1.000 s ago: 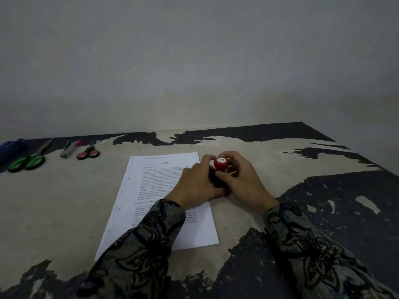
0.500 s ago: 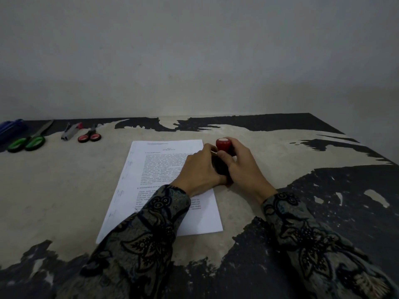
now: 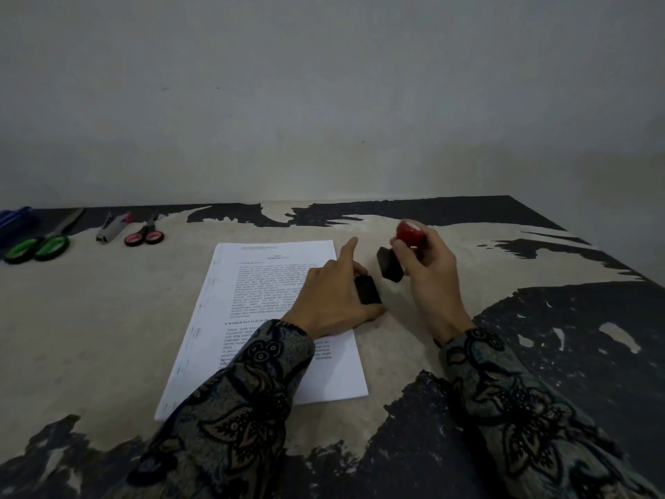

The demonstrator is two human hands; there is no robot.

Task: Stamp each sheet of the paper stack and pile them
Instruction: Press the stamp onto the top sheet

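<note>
Since half a second ago, we have pulled the stamp (image 3: 399,252) up and away from its black cap (image 3: 367,290), so the two now sit apart. Our right hand (image 3: 428,268) grasps the stamp by its red knob, tilted, just beside the paper stack's (image 3: 259,318) right edge. Our left hand (image 3: 334,300) holds the cap against the sheet, with the index finger stretched out. With the stamp uncovered, we judge it ready to press. No mark is visible yet on the top sheet, and no second pile exists on the table (image 3: 90,318).
</note>
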